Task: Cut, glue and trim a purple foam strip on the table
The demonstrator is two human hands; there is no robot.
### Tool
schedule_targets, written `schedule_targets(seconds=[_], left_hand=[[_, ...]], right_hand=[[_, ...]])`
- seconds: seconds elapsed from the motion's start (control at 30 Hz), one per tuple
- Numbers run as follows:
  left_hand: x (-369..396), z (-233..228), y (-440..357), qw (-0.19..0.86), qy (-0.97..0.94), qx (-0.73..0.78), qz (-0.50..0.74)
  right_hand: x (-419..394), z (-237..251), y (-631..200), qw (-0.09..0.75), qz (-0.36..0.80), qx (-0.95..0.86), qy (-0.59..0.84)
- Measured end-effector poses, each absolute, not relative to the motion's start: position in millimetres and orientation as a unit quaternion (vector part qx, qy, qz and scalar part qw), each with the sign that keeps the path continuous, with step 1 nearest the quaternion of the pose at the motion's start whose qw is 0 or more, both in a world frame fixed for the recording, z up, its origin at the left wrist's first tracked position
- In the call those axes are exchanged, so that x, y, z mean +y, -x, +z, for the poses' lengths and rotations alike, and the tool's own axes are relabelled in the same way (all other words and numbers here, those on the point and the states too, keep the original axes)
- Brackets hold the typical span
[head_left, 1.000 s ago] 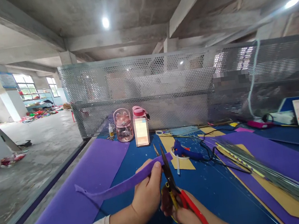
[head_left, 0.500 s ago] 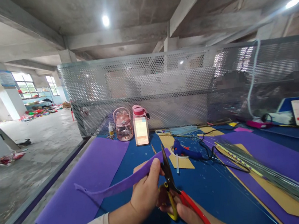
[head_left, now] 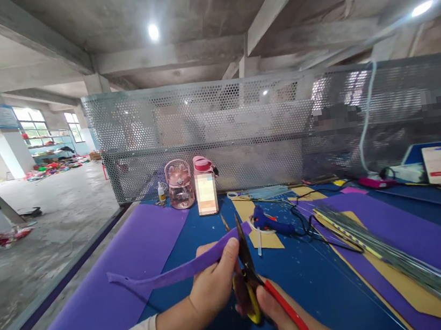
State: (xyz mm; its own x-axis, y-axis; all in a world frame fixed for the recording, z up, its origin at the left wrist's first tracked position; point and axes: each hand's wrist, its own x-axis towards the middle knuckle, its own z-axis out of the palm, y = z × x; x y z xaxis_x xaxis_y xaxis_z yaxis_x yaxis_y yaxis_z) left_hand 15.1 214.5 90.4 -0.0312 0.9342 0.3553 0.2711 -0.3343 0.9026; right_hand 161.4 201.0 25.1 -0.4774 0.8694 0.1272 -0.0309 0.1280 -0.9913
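Note:
My left hand (head_left: 214, 285) pinches a narrow purple strip (head_left: 178, 272) near its right end, thumb on top. The strip's long tail droops to the left over a large purple sheet (head_left: 134, 252). In my right hand (head_left: 278, 314) is a pair of scissors (head_left: 246, 261) with red and yellow handles and dark blades. The blades are apart and point away from me, with the strip's end passing between them. Some of my right fingers are hidden behind the handles.
Beyond my hands lies a blue glue gun (head_left: 271, 223) with a black cord. A phone (head_left: 207, 194) leans against a pink bottle, beside a clear pink jug (head_left: 180, 186). Thin wires (head_left: 412, 264) lie across purple and tan sheets at right. A perforated metal screen (head_left: 215, 127) stands behind.
The scissor blades have opened wider around the strip's end. The whole view has shifted slightly; both hands keep their holds.

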Motion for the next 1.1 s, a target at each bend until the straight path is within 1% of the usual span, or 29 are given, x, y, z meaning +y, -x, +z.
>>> schedule_targets(seconds=[0.2, 0.37, 0.47, 0.6, 0.7, 0.8, 0.87, 0.97, 1.1], left_hand=[[214.7, 88.7, -12.4, 0.321, -0.647, 0.459, 0.518], [215.3, 88.5, -11.1, 0.296, -0.630, 0.432, 0.574], [216.9, 89.2, -12.7, 0.332, -0.598, 0.452, 0.573], [221.8, 85.2, -15.3, 0.386, -0.581, 0.426, 0.576], [227.3, 78.3, -17.8, 0.385, -0.589, 0.412, 0.579], [233.4, 72.0, -20.7, 0.382, -0.594, 0.437, 0.557], [237.3, 69.1, -22.0, 0.383, -0.595, 0.458, 0.538], [241.8, 65.8, -22.6, 0.383, -0.581, 0.479, 0.535], [244.8, 60.4, -21.7, 0.386, -0.581, 0.481, 0.531]], right_hand=[[193.3, 38.5, -160.5, 0.381, 0.542, -0.677, 0.320], [195.3, 38.7, -159.7, 0.384, 0.544, -0.686, 0.294], [194.4, 36.9, -159.2, 0.389, 0.554, -0.676, 0.291], [195.8, 29.6, -158.0, 0.413, 0.572, -0.647, 0.289], [199.0, 31.0, -157.4, 0.460, 0.555, -0.615, 0.319], [201.6, 43.5, -156.0, 0.504, 0.540, -0.583, 0.338], [201.4, 52.9, -154.2, 0.504, 0.534, -0.597, 0.324], [199.2, 61.2, -151.9, 0.476, 0.519, -0.634, 0.319], [199.0, 67.0, -155.4, 0.531, 0.473, -0.621, 0.330]])
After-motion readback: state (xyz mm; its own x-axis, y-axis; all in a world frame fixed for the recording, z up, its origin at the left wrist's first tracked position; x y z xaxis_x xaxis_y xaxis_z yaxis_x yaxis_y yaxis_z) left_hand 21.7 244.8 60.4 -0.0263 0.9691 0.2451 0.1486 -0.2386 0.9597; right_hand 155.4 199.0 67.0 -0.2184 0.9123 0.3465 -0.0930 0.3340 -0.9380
